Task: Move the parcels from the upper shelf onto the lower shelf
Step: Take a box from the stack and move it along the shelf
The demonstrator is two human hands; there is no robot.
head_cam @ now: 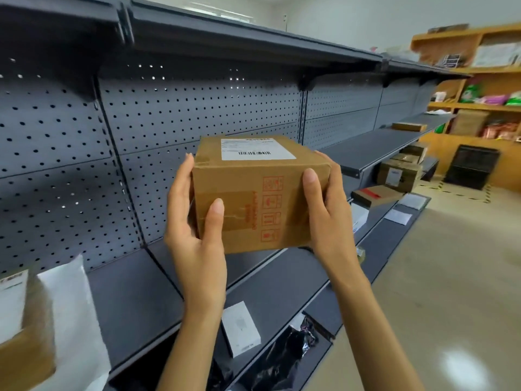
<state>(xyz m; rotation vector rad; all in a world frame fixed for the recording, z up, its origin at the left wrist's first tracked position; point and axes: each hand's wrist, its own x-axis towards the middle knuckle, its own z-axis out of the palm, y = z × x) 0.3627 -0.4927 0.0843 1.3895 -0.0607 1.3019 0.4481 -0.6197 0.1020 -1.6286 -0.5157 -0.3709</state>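
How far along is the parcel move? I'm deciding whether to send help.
Partly done, it seems. A white box and black bag already lie on the lower shelf. Both hands, left and right, grip a cardboard box in mid-air. Left on the upper shelf: a white mailer, a carton beside it, and a far flat box.

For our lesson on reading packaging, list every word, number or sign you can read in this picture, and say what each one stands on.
No text here can be quoted with confidence.
White shipping label on top of the cardboard box: a barcode and printed lines, too small to read.
Red print on the box front: four handling pictograms and a sideways line of words, blurred.
Labels on the distant boxes: unreadable.
Small white box on the lower shelf: print too faint.
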